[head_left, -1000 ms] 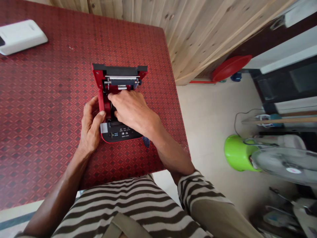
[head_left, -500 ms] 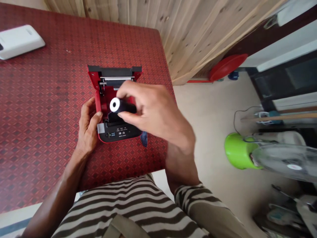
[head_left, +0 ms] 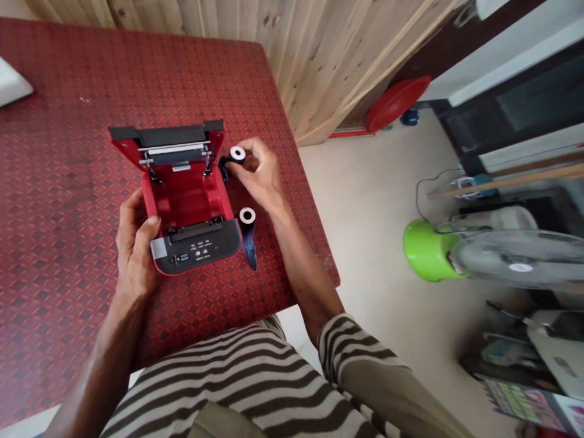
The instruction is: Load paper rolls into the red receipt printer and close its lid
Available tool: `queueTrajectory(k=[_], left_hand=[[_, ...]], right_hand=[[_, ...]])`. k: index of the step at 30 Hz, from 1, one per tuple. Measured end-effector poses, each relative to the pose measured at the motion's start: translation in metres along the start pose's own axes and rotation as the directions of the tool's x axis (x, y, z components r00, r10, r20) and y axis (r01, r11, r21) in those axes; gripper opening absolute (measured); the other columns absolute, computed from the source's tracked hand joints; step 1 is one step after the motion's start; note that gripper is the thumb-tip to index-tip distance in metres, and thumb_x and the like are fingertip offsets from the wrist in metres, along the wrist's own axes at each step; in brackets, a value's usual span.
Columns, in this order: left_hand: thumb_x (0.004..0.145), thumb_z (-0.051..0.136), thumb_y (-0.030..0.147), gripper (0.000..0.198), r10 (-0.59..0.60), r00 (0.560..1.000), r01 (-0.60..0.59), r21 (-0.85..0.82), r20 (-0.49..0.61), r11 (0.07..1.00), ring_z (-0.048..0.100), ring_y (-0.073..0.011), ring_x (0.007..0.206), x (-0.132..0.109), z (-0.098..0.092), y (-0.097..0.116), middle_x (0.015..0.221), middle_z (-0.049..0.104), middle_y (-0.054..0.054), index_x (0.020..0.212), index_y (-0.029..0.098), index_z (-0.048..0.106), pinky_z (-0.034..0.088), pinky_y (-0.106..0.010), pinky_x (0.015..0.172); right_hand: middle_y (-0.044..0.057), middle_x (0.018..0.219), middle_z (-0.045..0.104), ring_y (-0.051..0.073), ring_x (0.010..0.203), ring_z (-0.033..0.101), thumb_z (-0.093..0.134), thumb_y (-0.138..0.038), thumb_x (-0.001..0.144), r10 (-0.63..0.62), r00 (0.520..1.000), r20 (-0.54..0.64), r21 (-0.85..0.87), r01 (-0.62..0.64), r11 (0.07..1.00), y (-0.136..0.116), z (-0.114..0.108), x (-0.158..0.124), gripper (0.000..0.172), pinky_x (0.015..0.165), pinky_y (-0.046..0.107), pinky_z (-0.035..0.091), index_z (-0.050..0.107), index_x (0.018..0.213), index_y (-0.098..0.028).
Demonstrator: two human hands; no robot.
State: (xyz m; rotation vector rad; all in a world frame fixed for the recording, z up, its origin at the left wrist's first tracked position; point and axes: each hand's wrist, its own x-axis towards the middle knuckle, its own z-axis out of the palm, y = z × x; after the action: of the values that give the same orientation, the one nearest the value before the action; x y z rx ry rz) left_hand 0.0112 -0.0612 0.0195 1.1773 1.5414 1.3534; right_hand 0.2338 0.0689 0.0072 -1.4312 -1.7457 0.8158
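A small red and black printer (head_left: 196, 243) stands on the table with its lid (head_left: 173, 146) raised, and the red floor of its compartment shows. My left hand (head_left: 137, 243) grips the printer's left side, thumb on the rim and fingers behind the wall. To the right of the printer, my right hand (head_left: 260, 173) pinches a black ribbon roll (head_left: 236, 154) with a white core, close to the table; I cannot tell whether it touches. A second black ribbon roll (head_left: 247, 216) rests nearer to me beside the printer, its loose dark tail (head_left: 249, 250) lying toward me.
The red patterned table (head_left: 68, 243) ends at a right edge close to my right forearm. A white device (head_left: 11, 84) lies at the far left. Wooden boards (head_left: 237, 21) stand behind the table. On the floor to the right is a fan with a green base (head_left: 424, 249).
My right hand has carried the ribbon roll from above the printer's compartment to the right, beside the printer. My left hand keeps its grip. The view has shifted, uncovering the second roll.
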Motion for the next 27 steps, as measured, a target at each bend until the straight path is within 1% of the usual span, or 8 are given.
queueTrajectory(k=[5,8,11,14,16,18,21,27], left_hand=[[0.089,0.057,0.039,0.050,-0.005,1.000,0.005,0.007,-0.004,1.000,0.059,-0.0268,0.124,0.000,0.002,0.003,0.134,0.068,-0.006,0.136,0.022,0.062,0.047,-0.045,0.110],[0.089,0.058,0.038,0.052,0.002,1.000,-0.002,0.008,-0.011,1.000,0.059,-0.0259,0.123,0.000,0.002,0.003,0.133,0.068,-0.006,0.138,0.021,0.061,0.046,-0.043,0.109],[0.089,0.057,0.036,0.051,0.018,1.000,-0.017,0.019,-0.016,1.000,0.059,-0.0245,0.121,0.000,0.002,0.003,0.133,0.068,-0.006,0.138,0.020,0.061,0.046,-0.041,0.107],[0.089,0.057,0.037,0.051,0.015,1.000,-0.014,0.006,-0.010,1.000,0.059,-0.0242,0.120,0.000,0.003,0.003,0.132,0.068,-0.006,0.138,0.020,0.061,0.047,-0.042,0.107],[0.089,0.057,0.037,0.051,0.010,1.000,-0.010,0.003,-0.011,1.000,0.059,-0.0244,0.120,0.000,0.004,0.004,0.131,0.068,-0.005,0.136,0.021,0.062,0.047,-0.042,0.107],[0.089,0.056,0.037,0.050,0.011,1.000,-0.011,0.006,-0.011,1.000,0.059,-0.0242,0.119,0.000,0.005,0.005,0.129,0.068,-0.005,0.135,0.021,0.062,0.047,-0.042,0.107],[0.090,0.056,0.037,0.049,0.016,1.000,-0.016,0.000,-0.009,1.000,0.058,-0.0241,0.118,0.000,0.006,0.007,0.128,0.068,-0.005,0.135,0.021,0.062,0.048,-0.041,0.106],[0.090,0.057,0.038,0.048,0.005,1.000,-0.005,-0.005,-0.016,1.000,0.060,-0.0232,0.114,-0.001,0.005,0.007,0.126,0.069,-0.006,0.134,0.019,0.062,0.048,-0.041,0.105]], right_hand=[[-0.001,0.104,0.071,0.014,0.084,0.065,0.065,-0.035,0.093,0.004,0.996,0.088,-0.082,0.003,0.997,0.000,0.006,-0.007,0.021,0.082,0.028,0.053,0.056,0.108,-0.024],[0.001,0.108,0.072,0.014,0.084,0.065,0.070,-0.032,0.089,0.002,0.993,0.118,-0.057,0.005,0.998,0.000,0.002,-0.007,0.029,0.083,0.029,0.053,0.057,0.112,-0.021],[0.006,0.120,0.071,0.012,0.076,0.064,0.077,-0.027,0.082,0.024,0.996,0.087,0.007,-0.025,1.000,0.002,-0.013,-0.015,0.048,0.079,0.029,0.054,0.056,0.124,-0.017],[0.007,0.118,0.073,0.013,0.085,0.066,0.068,-0.021,0.085,0.035,0.999,0.034,0.052,-0.036,0.998,0.006,-0.039,-0.040,0.034,0.084,0.030,0.053,0.063,0.118,-0.016],[0.004,0.103,0.074,0.014,0.086,0.066,0.064,-0.019,0.085,0.081,0.987,0.138,0.064,-0.091,0.994,0.008,-0.055,-0.061,0.023,0.081,0.030,0.052,0.069,0.108,-0.017],[0.002,0.096,0.072,0.014,0.080,0.064,0.067,-0.020,0.082,0.139,0.957,0.256,0.060,-0.159,0.985,0.008,-0.064,-0.079,0.029,0.074,0.029,0.051,0.071,0.111,-0.018],[0.002,0.104,0.071,0.014,0.083,0.063,0.071,-0.020,0.079,0.138,0.946,0.293,0.065,-0.163,0.984,0.006,-0.058,-0.096,0.044,0.073,0.029,0.050,0.068,0.123,-0.021],[0.002,0.100,0.073,0.017,0.089,0.064,0.073,-0.022,0.080,0.067,0.977,0.204,0.058,-0.080,0.995,0.000,-0.042,-0.097,0.026,0.081,0.033,0.051,0.073,0.107,-0.022]])
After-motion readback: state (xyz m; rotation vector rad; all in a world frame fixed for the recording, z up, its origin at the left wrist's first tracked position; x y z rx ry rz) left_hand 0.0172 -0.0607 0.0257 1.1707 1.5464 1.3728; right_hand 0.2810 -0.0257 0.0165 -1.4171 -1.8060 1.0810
